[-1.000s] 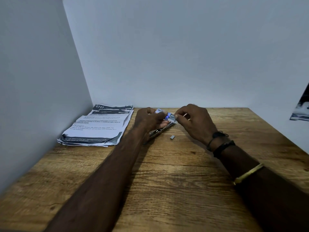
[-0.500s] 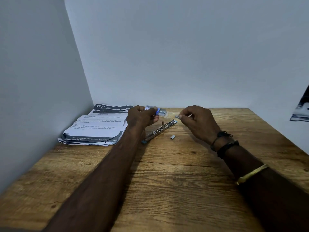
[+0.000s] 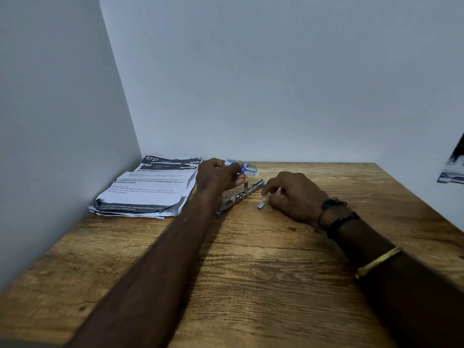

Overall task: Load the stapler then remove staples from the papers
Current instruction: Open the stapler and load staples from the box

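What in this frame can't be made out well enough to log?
All from the head view:
1. Whether the right hand pinches anything: its fingertips are blurred.
2. What the staple box contains: the left hand partly covers it.
3. Whether the stapler holds staples: too small.
4. Any staples in the papers: too small.
5. The dark object at the right edge: cut off by the frame.

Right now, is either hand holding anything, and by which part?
The left hand grips a small blue-and-silver staple box by one end. The right hand reaches a short grey staple strip; whether its fingers pinch it cannot be told.
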Demonstrator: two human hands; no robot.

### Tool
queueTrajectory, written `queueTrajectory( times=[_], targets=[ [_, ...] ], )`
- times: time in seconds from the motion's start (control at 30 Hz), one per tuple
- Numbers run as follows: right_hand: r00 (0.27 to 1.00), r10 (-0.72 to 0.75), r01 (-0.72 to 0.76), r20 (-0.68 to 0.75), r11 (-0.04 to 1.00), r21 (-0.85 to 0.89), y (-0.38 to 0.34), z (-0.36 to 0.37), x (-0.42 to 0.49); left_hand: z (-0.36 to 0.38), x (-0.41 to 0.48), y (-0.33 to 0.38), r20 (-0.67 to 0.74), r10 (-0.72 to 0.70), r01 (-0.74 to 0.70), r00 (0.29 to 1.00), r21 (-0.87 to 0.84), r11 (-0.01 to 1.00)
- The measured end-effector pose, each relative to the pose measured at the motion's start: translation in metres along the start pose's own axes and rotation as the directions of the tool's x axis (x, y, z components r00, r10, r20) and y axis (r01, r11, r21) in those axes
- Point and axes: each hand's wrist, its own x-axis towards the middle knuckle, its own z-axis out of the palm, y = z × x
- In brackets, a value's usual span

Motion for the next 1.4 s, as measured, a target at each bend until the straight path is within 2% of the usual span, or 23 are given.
queueTrajectory(
  times=[0.13,0.33,0.47,0.57,0.7,0.97,1.4],
  targets=[
    [0.995,-0.063,0.059,0.075,0.997,0.055,-0.008,-0.001,-0.003,0.001,0.0,-0.001,0.006,-0.007,0.007,1.0,0.001,1.0],
    [0.996,-0.076,0.071,0.055,0.994,0.084,-0.009,0.0,-0.002,0.0,0.001,-0.001,0.004,-0.004,0.004,1.0,0.025,1.0],
    [0.991,-0.03,0.05,-0.127,0.986,0.156,-0.005,-0.001,0.001,-0.001,0.001,-0.002,-0.004,-0.011,0.012,1.0,0.036,0.999],
    [0.949,-0.019,0.085,-0.314,0.977,0.197,-0.005,-0.004,0.004,0.001,0.0,-0.002,0.017,-0.014,0.013,1.0,0.036,0.999],
    [0.898,0.004,0.096,-0.44,0.974,0.205,-0.01,-0.007,0.007,0.007,-0.005,-0.003,0.091,-0.025,0.019,0.996,0.064,0.998],
    [0.927,0.115,-0.074,-0.356,0.989,0.127,-0.015,-0.009,0.006,0.013,-0.008,-0.007,0.173,-0.05,0.041,0.984,0.06,0.997],
    [0.947,0.116,-0.088,-0.301,0.991,0.105,-0.016,-0.011,0.006,0.012,-0.004,-0.011,0.169,-0.067,0.056,0.983,0.072,0.996]
  ],
)
